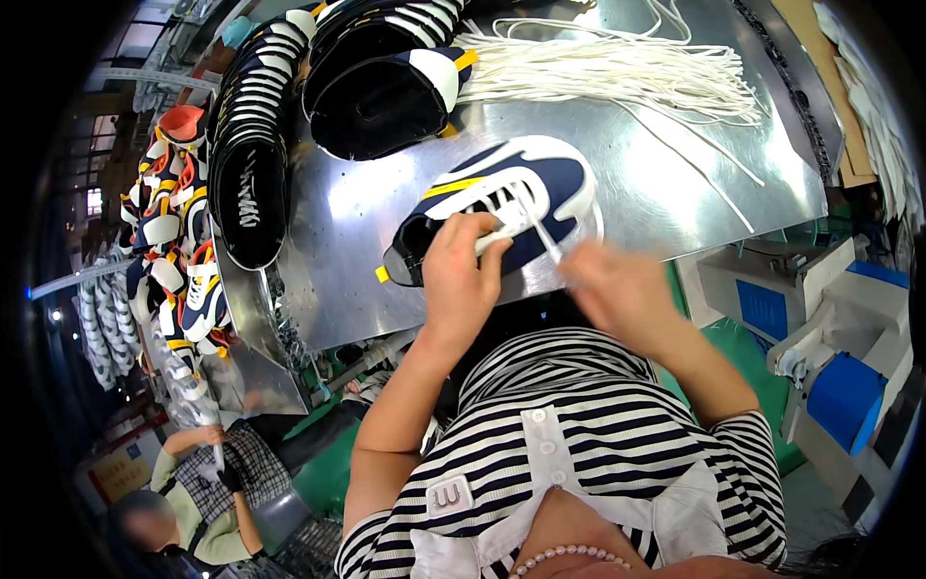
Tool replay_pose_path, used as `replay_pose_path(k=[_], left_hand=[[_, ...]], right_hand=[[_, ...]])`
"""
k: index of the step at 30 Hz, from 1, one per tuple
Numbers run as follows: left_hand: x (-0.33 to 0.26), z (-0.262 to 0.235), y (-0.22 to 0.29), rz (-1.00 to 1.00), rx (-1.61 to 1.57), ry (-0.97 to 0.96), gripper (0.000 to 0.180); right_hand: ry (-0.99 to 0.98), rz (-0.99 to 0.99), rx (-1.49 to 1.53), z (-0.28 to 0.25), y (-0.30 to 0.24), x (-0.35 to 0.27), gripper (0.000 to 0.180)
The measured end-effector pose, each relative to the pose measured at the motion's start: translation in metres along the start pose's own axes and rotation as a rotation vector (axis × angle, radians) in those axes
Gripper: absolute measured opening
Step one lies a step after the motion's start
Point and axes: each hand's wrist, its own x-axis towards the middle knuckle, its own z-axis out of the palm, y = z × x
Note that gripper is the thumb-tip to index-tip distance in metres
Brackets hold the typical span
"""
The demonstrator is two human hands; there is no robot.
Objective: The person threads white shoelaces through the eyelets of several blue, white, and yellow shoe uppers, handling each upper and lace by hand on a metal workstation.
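Navy and white, the shoe (536, 183) lies on the metal bench (347, 289), toe toward two o'clock, and look, the left hand (463, 275) pinches it by the opening while the right hand (610, 289), a blur at the shoe's four o'clock, grips a white lace (548, 239) near the eyelets! Loose laces (617, 72) fan out at one o'clock, shoe uppers (386, 111) nest at eleven

Navy-and-white shoe (511, 185) lay on the metal desk (338, 289), left hand (459, 275) gripped it near the opening, right hand (617, 289), motion-blurred, held a white lace (546, 239) at the shoe's lacing, loose white laces (617, 72) lay beyond, nested shoe uppers (253, 125) stood left.
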Motion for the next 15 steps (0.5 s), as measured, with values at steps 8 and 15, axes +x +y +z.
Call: replay_pose_path(k=[8, 15], left_hand=[[0.001, -0.010, -0.006, 0.048, 0.052, 0.084, 0.021], [0.002, -0.012, 0.006, 0.118, 0.014, 0.099, 0.022]], right_hand=[[-0.139, 0.007, 0.335, -0.004, 0.008, -0.021, 0.028], [0.284, 0.189, 0.517, -0.017, -0.017, 0.014, 0.021]])
